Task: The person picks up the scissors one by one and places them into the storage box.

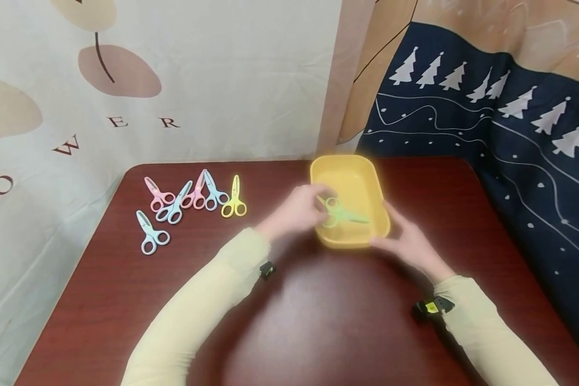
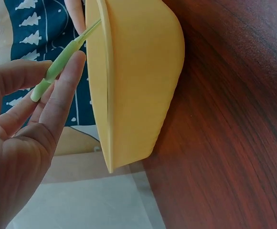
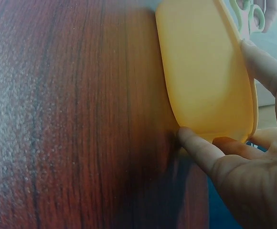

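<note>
My left hand pinches green scissors by their handle loops, thumb on one side and fingers on the other in the left wrist view. The blades point right, over the inside of a yellow plastic box. In the left wrist view the scissors are at the rim of the box, tips hidden behind it. My right hand holds the box by its right side. The right wrist view has the thumb of this hand at the rim and a finger low on the wall.
Left on the dark red table lie several scissors: pink scissors, light-blue scissors and yellow scissors, some overlapping. A pale curtain hangs behind, and navy cloth with white trees hangs at the right.
</note>
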`<state>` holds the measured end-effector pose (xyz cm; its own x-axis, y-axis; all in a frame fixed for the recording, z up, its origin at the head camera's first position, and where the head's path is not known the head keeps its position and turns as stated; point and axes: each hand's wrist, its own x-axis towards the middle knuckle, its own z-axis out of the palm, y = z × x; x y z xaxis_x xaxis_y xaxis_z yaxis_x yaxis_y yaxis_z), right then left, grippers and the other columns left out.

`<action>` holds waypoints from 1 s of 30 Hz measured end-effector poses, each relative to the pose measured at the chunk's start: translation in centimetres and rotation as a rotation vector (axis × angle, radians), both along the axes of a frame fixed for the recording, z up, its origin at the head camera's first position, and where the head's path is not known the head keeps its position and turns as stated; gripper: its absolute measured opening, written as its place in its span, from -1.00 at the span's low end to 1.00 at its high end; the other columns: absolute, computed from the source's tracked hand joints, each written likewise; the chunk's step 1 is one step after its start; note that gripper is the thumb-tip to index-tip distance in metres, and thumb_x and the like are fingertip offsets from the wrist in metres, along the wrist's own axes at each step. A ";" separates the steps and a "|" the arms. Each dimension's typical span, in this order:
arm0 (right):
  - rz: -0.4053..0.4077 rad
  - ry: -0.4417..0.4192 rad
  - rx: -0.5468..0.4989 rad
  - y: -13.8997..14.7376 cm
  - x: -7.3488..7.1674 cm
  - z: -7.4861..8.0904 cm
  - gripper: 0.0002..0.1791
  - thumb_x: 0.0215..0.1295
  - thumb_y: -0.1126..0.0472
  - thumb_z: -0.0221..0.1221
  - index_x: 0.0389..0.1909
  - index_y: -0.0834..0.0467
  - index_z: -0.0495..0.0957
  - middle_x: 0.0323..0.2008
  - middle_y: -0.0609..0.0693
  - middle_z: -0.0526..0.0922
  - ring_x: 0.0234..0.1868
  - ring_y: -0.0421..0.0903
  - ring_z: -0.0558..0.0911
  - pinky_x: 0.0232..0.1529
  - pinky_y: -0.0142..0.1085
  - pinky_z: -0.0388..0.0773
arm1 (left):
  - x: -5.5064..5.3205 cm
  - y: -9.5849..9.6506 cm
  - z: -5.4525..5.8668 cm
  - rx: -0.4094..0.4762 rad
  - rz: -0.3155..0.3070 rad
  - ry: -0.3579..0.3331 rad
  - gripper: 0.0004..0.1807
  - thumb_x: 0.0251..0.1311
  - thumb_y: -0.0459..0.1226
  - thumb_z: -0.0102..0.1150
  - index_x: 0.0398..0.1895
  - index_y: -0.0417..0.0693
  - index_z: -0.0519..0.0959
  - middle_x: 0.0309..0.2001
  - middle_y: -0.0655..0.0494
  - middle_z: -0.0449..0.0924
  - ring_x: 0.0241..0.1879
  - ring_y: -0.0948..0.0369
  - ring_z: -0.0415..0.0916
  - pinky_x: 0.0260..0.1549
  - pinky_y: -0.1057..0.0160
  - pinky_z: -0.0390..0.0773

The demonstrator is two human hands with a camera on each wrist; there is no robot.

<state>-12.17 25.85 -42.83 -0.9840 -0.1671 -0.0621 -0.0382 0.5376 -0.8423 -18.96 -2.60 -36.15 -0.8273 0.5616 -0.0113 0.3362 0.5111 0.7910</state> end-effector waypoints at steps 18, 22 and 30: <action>0.011 0.001 0.003 -0.2 0.2 0.3 0.13 0.19 -0.03 0.49 0.65 -0.25 -0.02 0.61 -0.01 0.15 0.56 0.10 0.22 0.50 0.16 0.20 | -0.5 1.7 -0.5 -0.085 -0.096 0.010 -0.55 0.03 -0.51 0.42 0.04 -0.16 0.60 -0.04 -0.01 0.67 -0.14 0.13 0.65 -0.16 0.29 0.65; 0.022 0.002 -0.001 -0.2 0.1 0.1 0.12 0.21 -0.04 0.48 0.66 -0.25 -0.03 0.61 0.00 0.15 0.54 0.11 0.27 0.47 0.13 0.25 | -0.6 2.1 -0.6 -0.074 -0.119 -0.003 -0.58 -0.02 -0.55 0.41 -0.05 -0.17 0.59 -0.12 -0.01 0.66 -0.21 0.12 0.64 -0.23 0.30 0.67; 0.006 0.011 0.029 0.0 0.0 -0.1 0.13 0.20 -0.07 0.48 0.66 -0.25 -0.02 0.61 -0.01 0.16 0.55 0.11 0.24 0.49 0.16 0.21 | -0.3 2.3 -0.6 -0.089 -0.135 -0.050 -0.55 -0.05 -0.57 0.39 -0.04 -0.16 0.57 -0.15 -0.01 0.64 -0.21 0.11 0.63 -0.22 0.29 0.66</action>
<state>-12.18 25.81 -42.94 -0.9836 -0.1715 -0.0565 -0.0504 0.5613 -0.8261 -19.29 -0.27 -36.75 -0.7413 0.6629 -0.1050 0.3681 0.5324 0.7623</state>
